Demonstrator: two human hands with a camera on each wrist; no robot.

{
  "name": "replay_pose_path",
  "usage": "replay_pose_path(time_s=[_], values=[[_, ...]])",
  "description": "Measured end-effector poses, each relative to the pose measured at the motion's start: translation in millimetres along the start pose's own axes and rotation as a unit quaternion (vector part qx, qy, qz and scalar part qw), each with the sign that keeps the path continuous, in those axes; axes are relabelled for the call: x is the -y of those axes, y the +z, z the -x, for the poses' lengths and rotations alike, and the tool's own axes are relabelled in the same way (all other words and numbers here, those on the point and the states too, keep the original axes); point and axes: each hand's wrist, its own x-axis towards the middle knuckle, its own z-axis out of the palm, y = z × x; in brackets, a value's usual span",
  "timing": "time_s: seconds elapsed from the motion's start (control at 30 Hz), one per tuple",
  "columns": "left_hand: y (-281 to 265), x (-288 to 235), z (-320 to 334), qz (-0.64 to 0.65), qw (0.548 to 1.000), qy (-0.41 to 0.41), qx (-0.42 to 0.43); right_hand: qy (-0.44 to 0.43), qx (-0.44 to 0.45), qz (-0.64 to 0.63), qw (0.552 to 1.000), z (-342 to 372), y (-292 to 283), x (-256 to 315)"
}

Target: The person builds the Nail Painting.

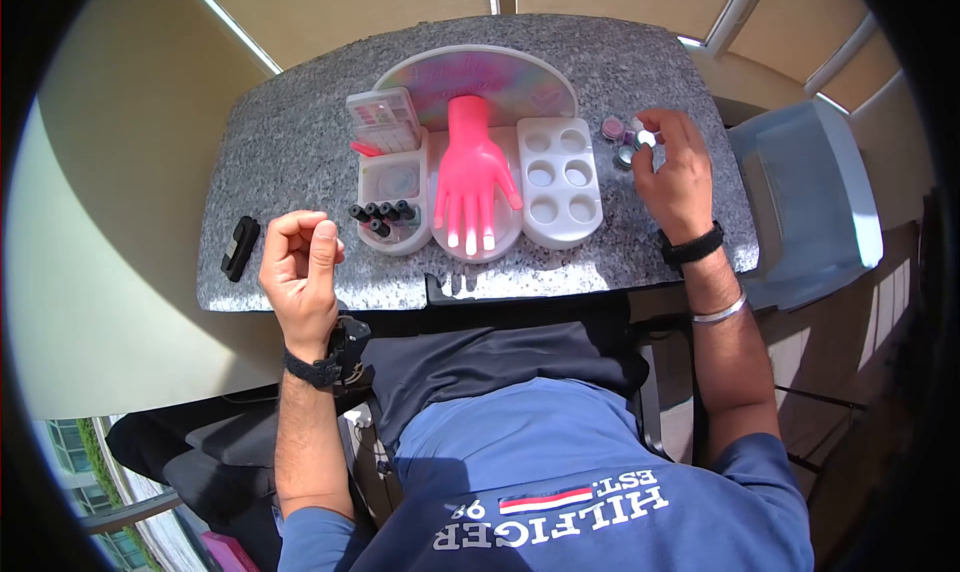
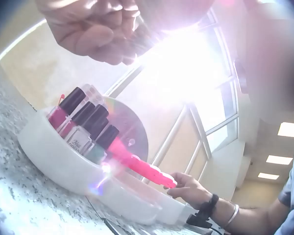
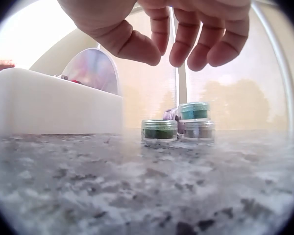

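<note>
Facing the person in the head view, a white stand is set on a speckled grey counter. A pink model hand is laid along its middle, fingertips toward the person. Dark-capped polish bottles are grouped in the near left section; six round wells are formed in the right section. Small jars are clustered on the counter just right of the stand, and the right hand is held over them, fingers curved, released. The left hand is raised by the front left edge, fingers loosely bent, nothing grasped.

In the left wrist view, the left hand is shown at the top, fingers bent inward, apart from the bottles below; the right hand is seen in the background.

In the right wrist view, the right fingertips are suspended above the jars without contact. A teal jar is stacked on a grey jar; a green jar is placed just left, and a purple jar is partly hidden behind.
</note>
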Motion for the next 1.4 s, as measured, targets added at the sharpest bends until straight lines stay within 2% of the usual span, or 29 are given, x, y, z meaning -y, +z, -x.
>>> replay_pose_path(time_s=[0.07, 0.2, 0.43, 0.53, 0.7, 0.87, 0.97, 1.17, 1.4], values=[[-3.0, 13.2, 4.0, 0.017, 0.999, -0.023, -0.024, -0.016, 0.0, 0.051, 0.999, 2.4, 2.0, -7.8], [-12.3, 29.7, 0.6, 0.051, 0.995, -0.069, -0.047, 0.03, 0.027, 0.101, 0.994, 6.8, 3.5, -12.7], [-21.9, 50.2, -8.0, 0.136, 0.98, -0.131, -0.063, 0.049, 0.066, 0.099, 0.992, 7.5, -0.9, -22.2], [-21.8, 43.5, -14.6, 0.222, 0.954, -0.187, -0.075, 0.041, 0.07, 0.08, 0.993, 8.0, -4.9, -28.0], [-26.2, 61.0, -19.9, 0.244, 0.947, -0.195, -0.076, 0.004, 0.107, 0.071, 0.992, 5.2, -11.7, -42.5], [-19.2, 61.9, -25.6, 0.256, 0.936, -0.224, -0.092, -0.058, 0.168, 0.071, 0.982, -6.5, -15.8, -26.5], [-16.9, 59.1, -27.6, 0.284, 0.925, -0.237, -0.083, -0.048, 0.213, 0.094, 0.971, -5.1, -7.9, -30.7], [-19.0, 62.3, -30.7, 0.307, 0.919, -0.236, -0.076, -0.001, 0.246, 0.146, 0.958, -12.0, 1.2, -29.7], [-14.9, 64.2, -32.3, 0.294, 0.923, -0.231, -0.091, -0.023, 0.257, 0.165, 0.952, -22.7, 4.6, -13.3]])
